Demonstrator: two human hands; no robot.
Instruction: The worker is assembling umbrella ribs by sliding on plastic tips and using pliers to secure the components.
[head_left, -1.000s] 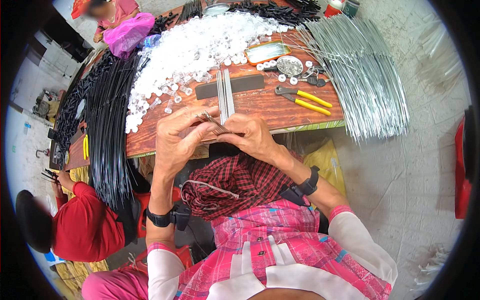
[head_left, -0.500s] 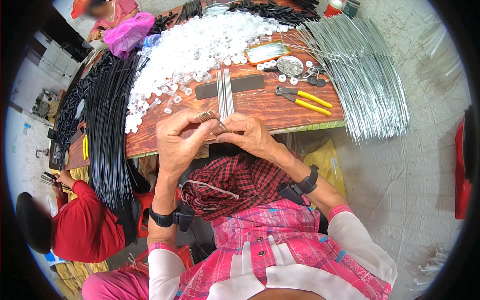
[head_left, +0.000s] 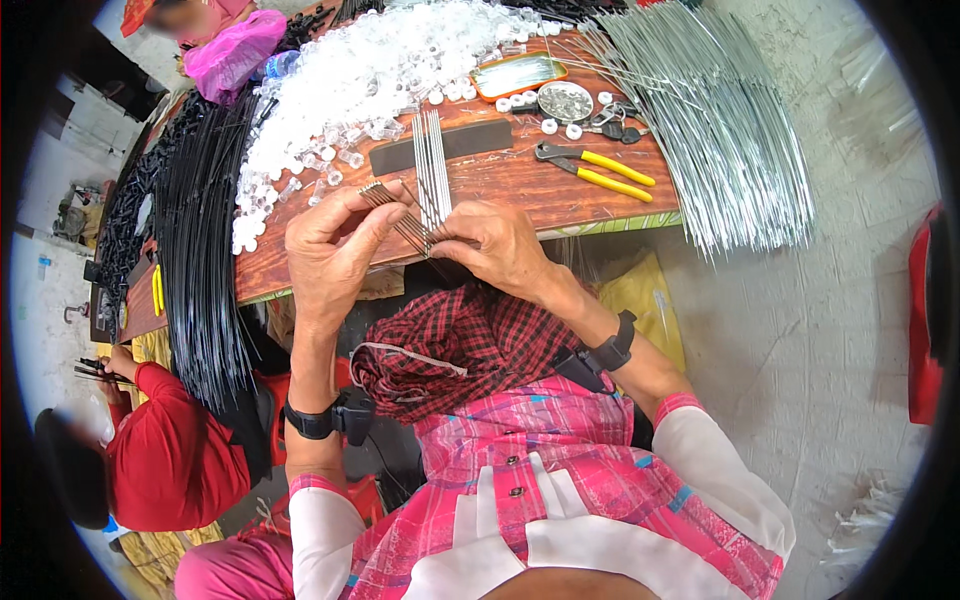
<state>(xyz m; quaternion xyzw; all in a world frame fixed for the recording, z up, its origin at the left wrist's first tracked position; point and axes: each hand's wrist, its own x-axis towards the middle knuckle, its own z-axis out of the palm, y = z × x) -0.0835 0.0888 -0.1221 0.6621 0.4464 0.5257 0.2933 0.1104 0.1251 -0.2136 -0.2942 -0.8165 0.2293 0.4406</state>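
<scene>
My left hand [head_left: 335, 245] is closed, its thumb and fingers pinching the upper end of a small bundle of thin metal rods [head_left: 402, 218]. The bundle slants down to my right hand [head_left: 497, 248], whose thumb and fingers are closed on its lower end. Just beyond, at the table edge, several silvery rods [head_left: 430, 160] lie side by side across a dark flat bar [head_left: 480, 138]. Their near ends pass close behind the held rods and my right fingertips. Both hands are in front of the wooden table's [head_left: 540, 195] edge, above my lap.
White and clear plastic pieces [head_left: 350, 70] heap on the table. Black rods [head_left: 205, 250] hang off its left side, silvery rods [head_left: 720, 130] off its right. Yellow-handled pliers [head_left: 600, 172], an orange-rimmed tray [head_left: 518, 75] and a round dish [head_left: 565, 101] lie there. A person in red [head_left: 175, 450] sits at left.
My hands have drawn slightly apart, and more of the held rods shows between them. The whole view has shifted a little, with the table now higher and farther left.
</scene>
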